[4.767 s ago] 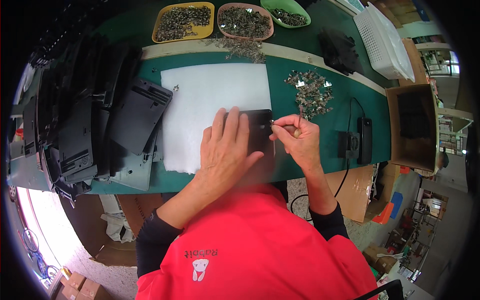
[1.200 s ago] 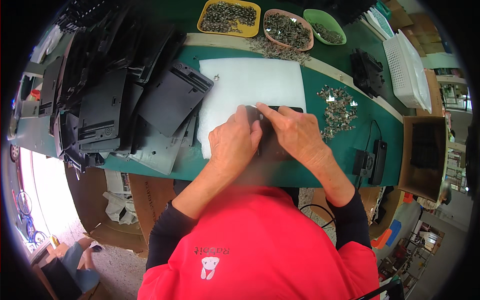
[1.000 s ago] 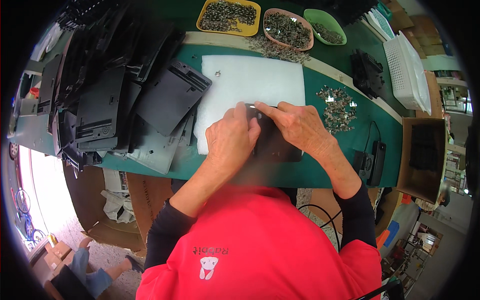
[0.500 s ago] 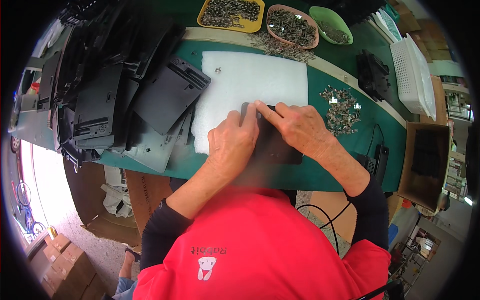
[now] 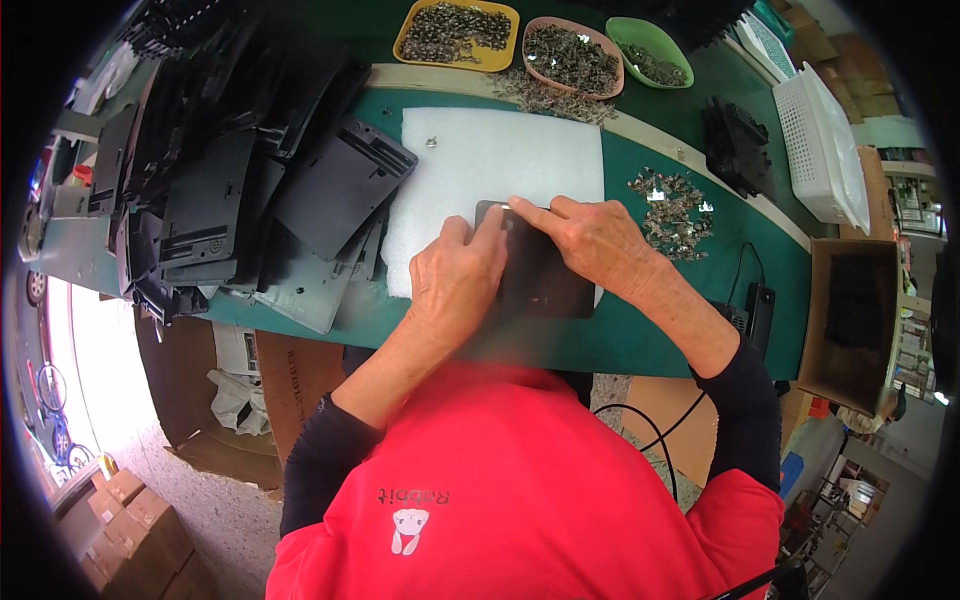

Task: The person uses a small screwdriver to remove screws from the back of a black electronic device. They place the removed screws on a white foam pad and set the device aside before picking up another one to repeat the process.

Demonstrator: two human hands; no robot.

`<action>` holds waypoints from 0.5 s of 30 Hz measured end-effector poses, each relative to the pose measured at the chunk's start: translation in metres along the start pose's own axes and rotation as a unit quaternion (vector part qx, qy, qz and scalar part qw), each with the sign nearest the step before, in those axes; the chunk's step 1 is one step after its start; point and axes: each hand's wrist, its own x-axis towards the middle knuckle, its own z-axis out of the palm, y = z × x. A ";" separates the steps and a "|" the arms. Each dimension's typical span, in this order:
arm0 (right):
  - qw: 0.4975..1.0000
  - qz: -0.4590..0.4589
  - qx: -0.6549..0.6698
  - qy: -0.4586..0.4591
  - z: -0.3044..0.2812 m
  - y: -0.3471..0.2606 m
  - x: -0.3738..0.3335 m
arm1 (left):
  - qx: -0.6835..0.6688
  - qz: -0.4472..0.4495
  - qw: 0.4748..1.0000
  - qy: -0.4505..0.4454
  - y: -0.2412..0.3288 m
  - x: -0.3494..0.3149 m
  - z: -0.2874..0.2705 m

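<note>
A dark flat plastic cover (image 5: 548,282) lies over the near part of the white foam sheet (image 5: 500,150). My left hand (image 5: 455,268) is closed around its left side, the fingertips by the far left corner. From the right, my right hand (image 5: 605,245) curls over the far edge of the cover. Its index finger reaches to that same corner and meets the left fingertips there. A small bright glint shows between the fingertips, too small to name. One small metal piece (image 5: 431,143) sits alone on the foam, beyond my left hand.
Dark plastic covers (image 5: 200,200) are heaped at the left. Small metal pieces (image 5: 672,212) lie piled at the right. A yellow tray (image 5: 405,50), a pink tray (image 5: 620,80) and a green tray (image 5: 680,60) hold more at the back. A white basket (image 5: 815,140) and an open carton (image 5: 850,250) stand right.
The whole view has shifted slightly. Both hands stay at the corner of the cover, with only a small change in the fingertips.
</note>
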 end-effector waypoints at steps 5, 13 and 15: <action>0.997 -0.037 -0.062 0.015 0.003 -0.001 -0.002 | 0.014 0.014 1.000 0.006 0.001 -0.002 0.002; 0.989 -0.004 -0.149 0.019 0.010 -0.028 -0.005 | 0.077 0.046 0.994 -0.066 0.001 -0.001 0.001; 0.988 0.023 -0.151 0.006 0.012 -0.032 -0.004 | 0.089 0.024 0.989 -0.114 0.005 0.003 -0.004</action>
